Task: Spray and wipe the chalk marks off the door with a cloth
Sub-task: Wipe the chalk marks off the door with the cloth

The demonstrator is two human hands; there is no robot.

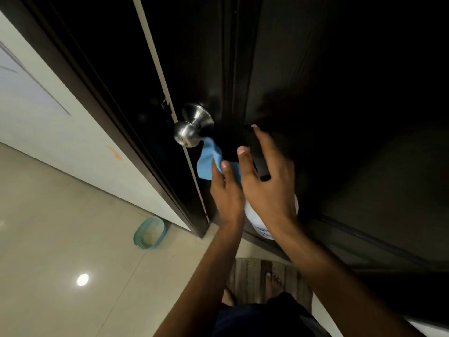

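Observation:
A dark brown door (pixel 328 81) fills the upper right, with a steel knob (pixel 188 132) at its left edge. No chalk marks show on the dark panel. My left hand (pixel 226 188) grips a light blue cloth (pixel 209 161) just below the knob, close to the door's edge. My right hand (pixel 269 176) holds a spray bottle with a black head (pixel 257 156) and white body (pixel 260 222), its nozzle pointing up at the door; my fingers wrap around the head.
The dark door frame (pixel 102 98) runs diagonally, with a white wall (pixel 48 113) bearing an orange mark (pixel 114 152) to its left. A teal oval bowl (pixel 149 233) sits on the tiled floor near the frame. My bare feet stand on a striped mat (pixel 250 276).

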